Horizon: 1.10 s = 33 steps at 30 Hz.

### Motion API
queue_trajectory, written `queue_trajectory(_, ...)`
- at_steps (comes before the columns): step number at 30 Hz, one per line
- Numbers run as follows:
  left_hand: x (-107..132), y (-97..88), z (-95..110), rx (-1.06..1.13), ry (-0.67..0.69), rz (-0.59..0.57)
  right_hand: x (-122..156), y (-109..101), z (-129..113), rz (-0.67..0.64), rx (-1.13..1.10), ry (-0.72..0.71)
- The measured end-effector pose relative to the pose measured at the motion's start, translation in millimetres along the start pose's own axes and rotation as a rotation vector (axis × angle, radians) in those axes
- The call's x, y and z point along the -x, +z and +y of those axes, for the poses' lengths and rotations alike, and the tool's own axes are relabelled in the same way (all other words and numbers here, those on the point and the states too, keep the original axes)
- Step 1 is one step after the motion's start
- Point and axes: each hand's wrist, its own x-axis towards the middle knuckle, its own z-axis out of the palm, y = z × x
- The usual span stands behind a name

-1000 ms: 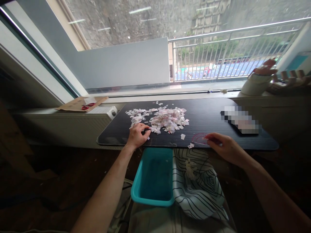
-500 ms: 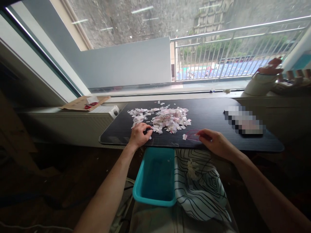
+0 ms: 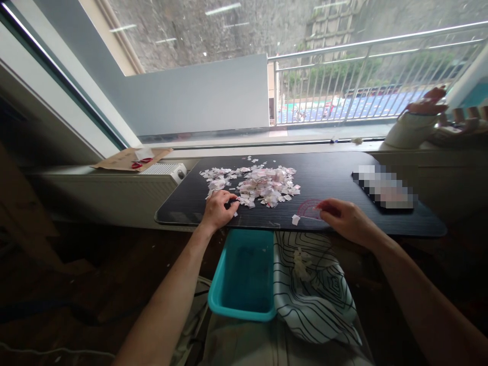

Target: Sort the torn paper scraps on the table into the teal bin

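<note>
A heap of small white and pink paper scraps (image 3: 259,184) lies on the dark table (image 3: 328,175). My left hand (image 3: 219,209) rests curled at the heap's near left edge, fingertips touching the scraps. My right hand (image 3: 343,219) holds a clear pink protractor (image 3: 309,209) flat on the table near the front edge. One loose scrap (image 3: 295,219) lies just left of the protractor. Below the table edge, on my lap, sits a teal plastic bin (image 3: 244,277) beside a white cloth with black lines (image 3: 312,290) carrying a few scraps.
A blurred flat item (image 3: 383,189) lies at the table's right. A radiator (image 3: 163,172) and cardboard with red scissors (image 3: 131,160) stand to the left on the sill. A white pot (image 3: 409,129) stands at the far right. The window with a railing lies beyond.
My right hand with the protractor slid left toward the heap, then eased back right a little. My left hand has stayed at the heap's edge.
</note>
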Motion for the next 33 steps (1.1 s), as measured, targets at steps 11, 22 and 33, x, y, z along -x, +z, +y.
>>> queue_trajectory(11,-0.1,0.3,-0.9,-0.001,0.002,-0.001,3.8,-2.6,-3.8,0.049,0.064,0.021)
queue_trajectory(22,-0.7,1.1,-1.9,-0.006,0.005,-0.006,18.6,-7.6,-5.7,-0.078,-0.013,-0.015)
queue_trajectory(33,-0.8,0.6,-1.6,-0.006,0.005,-0.014,21.4,-9.2,-2.9,-0.081,-0.089,-0.024)
